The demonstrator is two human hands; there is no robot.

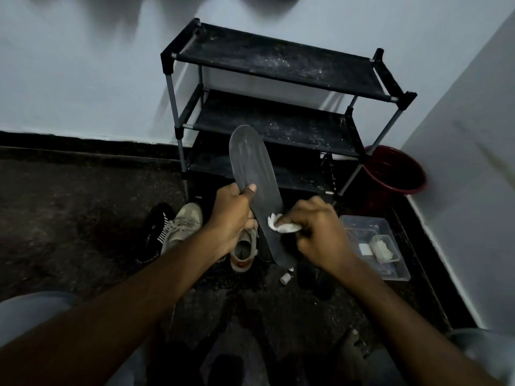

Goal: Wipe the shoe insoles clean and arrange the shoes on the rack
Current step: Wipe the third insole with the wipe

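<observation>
My left hand (232, 215) grips a long grey insole (252, 168) by its left edge, thumb on top, toe end pointing up toward the rack. My right hand (315, 227) pinches a crumpled white wipe (280, 225) against the insole's lower right side. A black three-shelf shoe rack (278, 65) stands against the wall behind, its shelves dusty and bare. On the floor under my hands lie a beige sneaker (184, 224), a second beige sneaker (243, 252) and a black striped shoe (153, 232).
A clear plastic box (390, 271) with white wipes sits on the floor at right. A dark red bucket (401, 188) stands in the corner beside the rack. A small white cap (285, 279) and dark objects (315, 277) lie near my right wrist. The floor is dark.
</observation>
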